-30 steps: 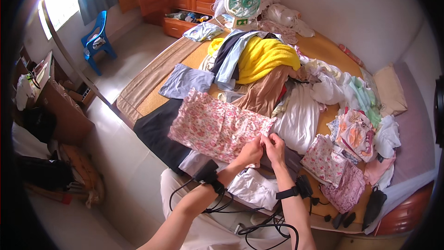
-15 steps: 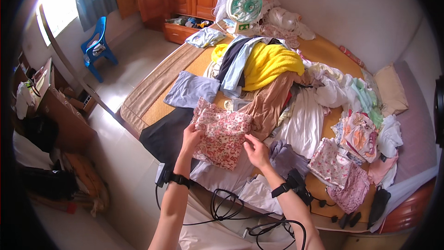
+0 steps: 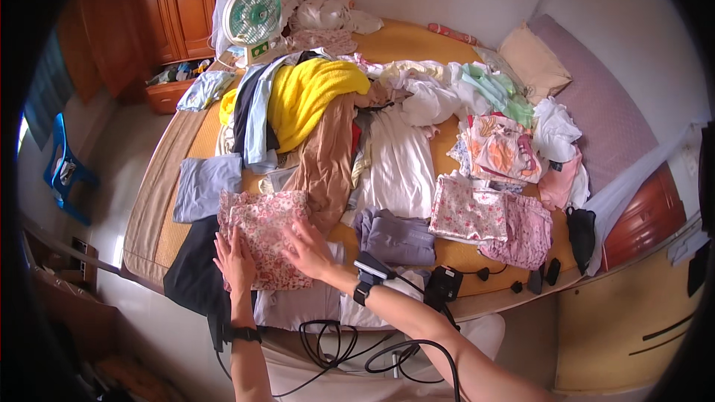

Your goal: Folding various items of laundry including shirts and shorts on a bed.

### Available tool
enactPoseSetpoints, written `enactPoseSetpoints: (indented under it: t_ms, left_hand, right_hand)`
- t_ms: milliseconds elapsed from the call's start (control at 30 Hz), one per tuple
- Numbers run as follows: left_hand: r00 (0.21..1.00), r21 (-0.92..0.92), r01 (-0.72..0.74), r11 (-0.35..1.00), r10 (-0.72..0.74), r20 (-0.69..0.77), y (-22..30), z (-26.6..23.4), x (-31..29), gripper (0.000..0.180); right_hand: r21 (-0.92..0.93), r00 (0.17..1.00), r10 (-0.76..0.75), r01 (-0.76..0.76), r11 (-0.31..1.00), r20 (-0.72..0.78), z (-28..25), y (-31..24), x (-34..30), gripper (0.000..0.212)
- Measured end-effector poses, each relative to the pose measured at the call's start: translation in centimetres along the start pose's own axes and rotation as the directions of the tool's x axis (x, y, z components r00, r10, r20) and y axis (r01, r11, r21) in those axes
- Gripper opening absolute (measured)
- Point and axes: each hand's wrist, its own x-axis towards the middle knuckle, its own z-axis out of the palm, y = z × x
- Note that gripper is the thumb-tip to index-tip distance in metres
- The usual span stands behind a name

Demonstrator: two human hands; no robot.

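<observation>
Pink floral garment (image 3: pixel 264 242) lies folded at the bed's (image 3: pixel 153 208) near edge; left hand (image 3: pixel 234 259) and right hand (image 3: pixel 307 251) press it flat, palms spread, gripping nothing.

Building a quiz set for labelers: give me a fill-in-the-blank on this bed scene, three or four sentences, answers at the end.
1. Both the left hand and the right hand lie flat on the folded pink ____-patterned cloth.
2. The large bright ____ garment lies on the pile of clothes in the middle of the bed.
3. The round white and green ____ stands at the far end of the orange-covered bed.
4. The beige pillow lies next to the ____ one.

Missing words: floral; yellow; fan; purple
</observation>
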Motion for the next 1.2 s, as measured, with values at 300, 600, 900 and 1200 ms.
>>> enactPoseSetpoints:
  t_ms: [300,600,900,1200]
  left_hand:
    - [0.945,-0.378,-0.181,0.908,0.054,-0.322,4.8,-2.6,-0.5,0.044]
    - [0.954,-0.558,-0.166,0.813,-0.011,-0.300,3.4,-2.2,-2.0,0.038]
    - [0.978,-0.834,-0.073,0.547,-0.126,-0.168,3.6,0.5,-0.8,0.031]
    - [0.939,-0.885,-0.095,0.456,-0.254,-0.232,4.2,-3.3,-0.7,0.033]
  right_hand:
    - [0.155,0.662,0.686,-0.744,0.650,0.302,-0.2,3.8,1.7,0.052]
    - [0.416,0.658,0.644,-0.750,0.514,0.390,0.8,1.2,3.1,0.035]
    - [0.675,0.628,0.267,-0.610,-0.414,0.731,0.7,1.3,4.8,0.027]
    - [0.785,0.837,0.428,-0.503,0.361,0.340,-4.9,-3.9,5.1,0.019]
